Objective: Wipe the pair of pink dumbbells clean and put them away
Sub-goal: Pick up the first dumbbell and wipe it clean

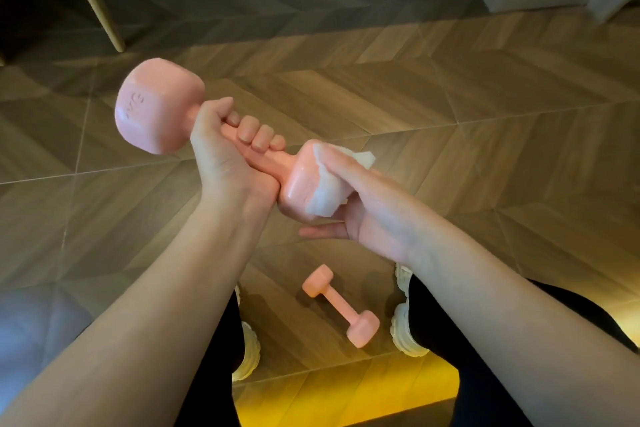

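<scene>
I held the first dumbbell (156,111) up in front of me. My left hand (225,149) was wrapped tight round its thin middle bar, with the fingers curled over the top. One fat end stuck up and away to the left. The other fat end pointed down toward me, and that was the end I was cleaning.

My right hand (363,208) cupped that near end from the right side. The white wipe (325,199) was squashed between my palm and the pink. My thumb lay over the wipe and pinned it there, and one finger poked out straight underneath.

To do this bit well, I thought the left hand should hold hard so the weight could not slip or swing. The right hand should press the wipe flat and rub round every side of the end, the flat face too. Turning the bar a little would bring the hidden sides round. The wipe looked bunched up, so a clean patch of it would work best. The bar under my left fingers would need a rub as well.

The second dumbbell (341,305) lay on the floor (450,97) between my shoes (405,326), far below both hands and touching neither. I could not tell if it was clean.
</scene>
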